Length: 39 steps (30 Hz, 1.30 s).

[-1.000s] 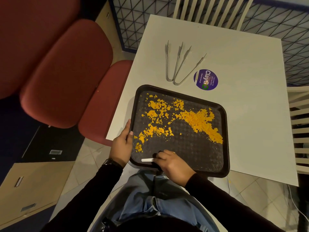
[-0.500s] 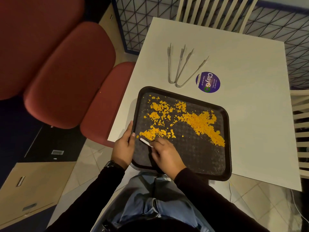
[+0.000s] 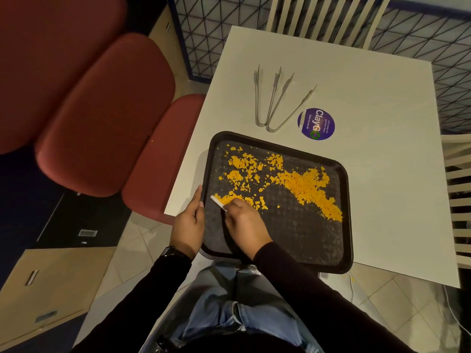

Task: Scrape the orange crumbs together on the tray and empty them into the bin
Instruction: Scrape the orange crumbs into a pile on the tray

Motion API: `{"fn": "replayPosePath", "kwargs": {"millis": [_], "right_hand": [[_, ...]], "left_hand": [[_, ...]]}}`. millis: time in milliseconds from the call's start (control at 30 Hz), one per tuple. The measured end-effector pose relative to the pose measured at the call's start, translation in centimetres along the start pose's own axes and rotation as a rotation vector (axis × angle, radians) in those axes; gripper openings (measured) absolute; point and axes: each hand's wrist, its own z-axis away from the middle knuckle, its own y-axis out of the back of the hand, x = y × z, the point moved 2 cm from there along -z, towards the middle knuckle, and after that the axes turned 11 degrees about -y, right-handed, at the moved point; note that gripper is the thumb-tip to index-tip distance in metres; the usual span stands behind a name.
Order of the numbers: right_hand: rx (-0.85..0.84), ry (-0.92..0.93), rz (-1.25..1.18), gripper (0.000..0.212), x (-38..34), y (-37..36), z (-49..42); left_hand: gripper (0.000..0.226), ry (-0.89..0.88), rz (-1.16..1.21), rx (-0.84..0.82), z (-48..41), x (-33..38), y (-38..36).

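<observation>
A dark tray lies on the near left part of a white table, its near edge overhanging. Orange crumbs are spread over the tray's far half, thickest toward the right, with a small heap at the left. My right hand pinches a small white scraper whose edge touches that left heap. My left hand holds the tray's left rim, thumb on the rim. No bin is in view.
Two metal tongs lie on the table beyond the tray, next to a round purple sticker. Red padded seats stand to the left. White slatted chairs stand at the table's far and right sides.
My right hand moved the scraper from the tray's near left edge up and away into the left crumbs, pushing them into a heap. My left hand stayed on the rim.
</observation>
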Motion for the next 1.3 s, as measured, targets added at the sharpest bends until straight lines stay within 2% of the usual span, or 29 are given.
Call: {"fn": "replayPosePath", "kwargs": {"millis": [133, 200, 600, 733, 867, 1000, 1167, 1300], "right_hand": [[0.071, -0.181, -0.038, 0.018, 1.6, 0.8, -1.3], [0.070, -0.200, -0.051, 0.019, 2.2, 1.2, -1.4], [-0.107, 0.132, 0.146, 0.022, 4.0, 0.3, 5.7], [-0.042, 0.113, 0.188, 0.020, 5.1, 0.7, 4.9], [0.044, -0.007, 0.152, 0.014, 5.6, 1.6, 2.1], [0.059, -0.088, 0.143, 0.014, 5.9, 2.3, 0.2], [0.076, -0.043, 0.154, 0.017, 5.9, 2.6, 2.2], [0.017, 0.067, 0.229, 0.019, 6.4, 1.8, 5.7]], "left_hand": [[0.043, -0.002, 0.014, 0.003, 0.1, 0.2, 0.0], [0.043, 0.005, 0.012, 0.007, 0.1, -0.1, -0.2], [0.044, 0.025, -0.040, -0.033, -0.2, -0.8, -0.1], [0.045, 0.013, -0.044, -0.040, -0.2, -0.7, 0.0], [0.045, 0.014, -0.042, -0.043, -0.1, -0.7, -0.1], [0.045, 0.007, -0.031, -0.035, -0.2, -0.9, -0.2], [0.044, 0.002, -0.042, -0.040, -0.9, -0.8, -0.2], [0.045, 0.013, -0.051, -0.043, -1.0, -0.9, 0.0]]}}
